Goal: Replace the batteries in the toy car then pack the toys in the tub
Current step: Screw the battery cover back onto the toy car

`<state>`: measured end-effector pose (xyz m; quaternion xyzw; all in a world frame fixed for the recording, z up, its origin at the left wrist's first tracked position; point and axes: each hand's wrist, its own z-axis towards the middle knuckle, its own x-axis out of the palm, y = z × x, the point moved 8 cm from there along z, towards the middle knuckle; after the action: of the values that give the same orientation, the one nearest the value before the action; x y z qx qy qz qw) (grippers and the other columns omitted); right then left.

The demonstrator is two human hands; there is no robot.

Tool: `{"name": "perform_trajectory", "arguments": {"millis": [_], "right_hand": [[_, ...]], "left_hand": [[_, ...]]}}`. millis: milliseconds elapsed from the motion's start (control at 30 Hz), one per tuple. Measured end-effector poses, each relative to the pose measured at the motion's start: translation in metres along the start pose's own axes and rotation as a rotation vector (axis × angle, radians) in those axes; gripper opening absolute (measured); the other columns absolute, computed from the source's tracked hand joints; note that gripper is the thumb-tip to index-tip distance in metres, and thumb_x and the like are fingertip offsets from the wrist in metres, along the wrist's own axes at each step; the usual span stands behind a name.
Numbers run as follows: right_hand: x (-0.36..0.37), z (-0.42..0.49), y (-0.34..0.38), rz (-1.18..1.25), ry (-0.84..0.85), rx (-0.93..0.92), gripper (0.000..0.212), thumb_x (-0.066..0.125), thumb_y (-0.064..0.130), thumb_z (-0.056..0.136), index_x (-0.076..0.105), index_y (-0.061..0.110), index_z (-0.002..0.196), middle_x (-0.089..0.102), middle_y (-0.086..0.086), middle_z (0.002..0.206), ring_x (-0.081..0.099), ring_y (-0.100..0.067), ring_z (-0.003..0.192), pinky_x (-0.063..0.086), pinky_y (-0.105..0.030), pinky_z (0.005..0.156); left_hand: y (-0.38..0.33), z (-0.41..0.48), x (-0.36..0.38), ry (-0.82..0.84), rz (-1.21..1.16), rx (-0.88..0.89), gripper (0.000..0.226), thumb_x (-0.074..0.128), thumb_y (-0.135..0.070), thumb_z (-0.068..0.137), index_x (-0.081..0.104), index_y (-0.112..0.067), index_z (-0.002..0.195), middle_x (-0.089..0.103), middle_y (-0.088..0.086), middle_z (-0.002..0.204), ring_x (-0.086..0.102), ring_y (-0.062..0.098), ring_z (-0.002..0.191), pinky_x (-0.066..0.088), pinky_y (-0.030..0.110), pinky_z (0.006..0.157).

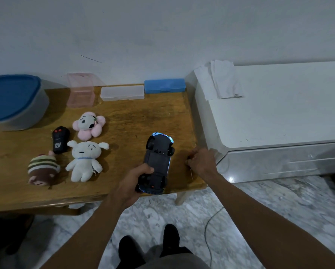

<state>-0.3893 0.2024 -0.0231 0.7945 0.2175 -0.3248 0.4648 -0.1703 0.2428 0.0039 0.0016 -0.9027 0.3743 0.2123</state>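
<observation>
Toy car was found belly-up on the wooden table, near the front right corner. Chassis and wheels were turned upward and the nose was pointed away, toward the wall. The rear end was gripped by the left hand, with the thumb laid across the underside and the fingers wrapped under the body. Whether the nose was resting on the tabletop could not be told.

Right hand was placed knuckles-up on the table just right of the car, not touching it. Its fingers were curled down around a thin tool. Only a slim shaft was seen, poking out toward the table's front edge. Tool type could not be made out.

Tub was parked at the far left of the table with its blue lid on, well apart from the car.

Toys were laid out between tub and car:
- pink flower plush
- white dog plush, just in front of the flower plush
- striped brown plush, left of the dog plush
- black remote, beside the dog plush

Along the wall edge a pink translucent box, a clear case and a blue case were lined up. A white cabinet was stood right of the table, with a folded cloth on top.
</observation>
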Motion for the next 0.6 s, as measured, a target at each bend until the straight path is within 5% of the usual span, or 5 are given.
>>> {"name": "perform_trajectory", "arguments": {"millis": [133, 267, 400, 600], "right_hand": [[0.001, 0.0, 0.0, -0.021, -0.004, 0.004, 0.022, 0.077, 0.018, 0.077, 0.071, 0.013, 0.098, 0.073, -0.005, 0.091, 0.068, -0.022, 0.086, 0.058, -0.038, 0.083], [0.0, 0.001, -0.001, -0.004, -0.006, 0.021, 0.022, 0.078, 0.018, 0.076, 0.067, 0.013, 0.095, 0.071, -0.008, 0.089, 0.067, -0.023, 0.087, 0.057, -0.038, 0.082], [0.0, 0.0, -0.003, 0.009, 0.004, 0.027, 0.026, 0.08, 0.018, 0.074, 0.067, 0.012, 0.095, 0.07, -0.007, 0.092, 0.066, -0.023, 0.09, 0.056, -0.039, 0.083], [0.001, 0.0, -0.004, 0.005, 0.003, 0.038, 0.029, 0.082, 0.02, 0.072, 0.067, 0.014, 0.095, 0.07, -0.005, 0.092, 0.066, -0.021, 0.089, 0.057, -0.037, 0.083]], "left_hand": [[-0.002, -0.003, 0.012, 0.172, -0.214, 0.017, 0.053, 0.063, -0.014, 0.063, 0.066, -0.005, 0.115, 0.064, 0.026, 0.113, 0.061, 0.045, 0.104, 0.048, 0.058, 0.093], [-0.011, -0.004, 0.019, 0.197, -0.263, 0.06, 0.049, 0.059, -0.019, 0.075, 0.061, -0.004, 0.121, 0.062, 0.025, 0.109, 0.066, 0.037, 0.092, 0.057, 0.044, 0.08], [-0.012, -0.004, 0.018, 0.221, -0.43, 0.024, 0.059, 0.041, -0.041, 0.092, 0.05, -0.007, 0.138, 0.057, 0.019, 0.116, 0.057, 0.038, 0.1, 0.05, 0.048, 0.091], [-0.01, -0.005, 0.016, 0.218, -0.444, 0.026, 0.052, 0.04, -0.038, 0.096, 0.051, -0.008, 0.137, 0.058, 0.018, 0.118, 0.057, 0.037, 0.102, 0.047, 0.048, 0.096]]}}
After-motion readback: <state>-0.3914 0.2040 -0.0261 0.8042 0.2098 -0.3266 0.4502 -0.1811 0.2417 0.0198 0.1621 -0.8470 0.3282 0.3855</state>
